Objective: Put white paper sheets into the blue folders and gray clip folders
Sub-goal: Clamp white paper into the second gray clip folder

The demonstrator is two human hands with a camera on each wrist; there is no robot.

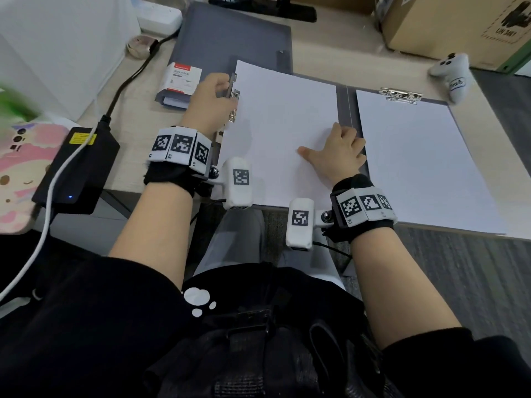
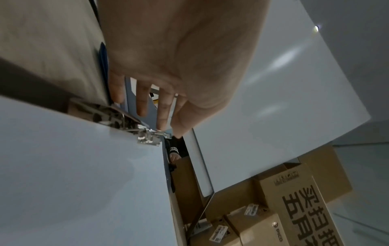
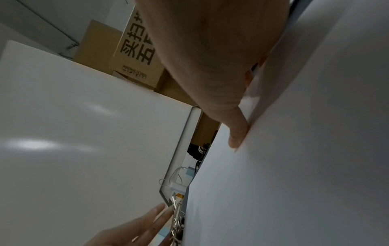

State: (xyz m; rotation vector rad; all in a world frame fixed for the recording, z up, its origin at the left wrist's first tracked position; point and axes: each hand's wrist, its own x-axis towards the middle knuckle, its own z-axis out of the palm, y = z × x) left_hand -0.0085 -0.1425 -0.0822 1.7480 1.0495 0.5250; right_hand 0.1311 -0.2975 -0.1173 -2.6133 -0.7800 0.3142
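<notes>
An open gray clip folder (image 1: 346,110) lies flat on the desk. Its left half carries a white sheet (image 1: 281,119), and a metal clip (image 1: 234,110) runs along that sheet's left edge. My left hand (image 1: 218,91) is at this clip (image 2: 118,119), with thumb and forefinger pinching its raised lever end. My right hand (image 1: 336,156) holds the sheet's right edge near the spine. Its thumb (image 3: 238,133) lies flat on top of the paper (image 3: 294,149) and its fingers curl at the edge. The right half holds another sheet (image 1: 416,156) under a top clip (image 1: 400,94).
A closed gray folder (image 1: 230,38) lies behind the open one. At the left are a small card pack (image 1: 179,81), a black power brick (image 1: 77,168) with cables and a pink item (image 1: 20,173). A white controller (image 1: 454,76) and a cardboard box (image 1: 459,21) sit at the back right.
</notes>
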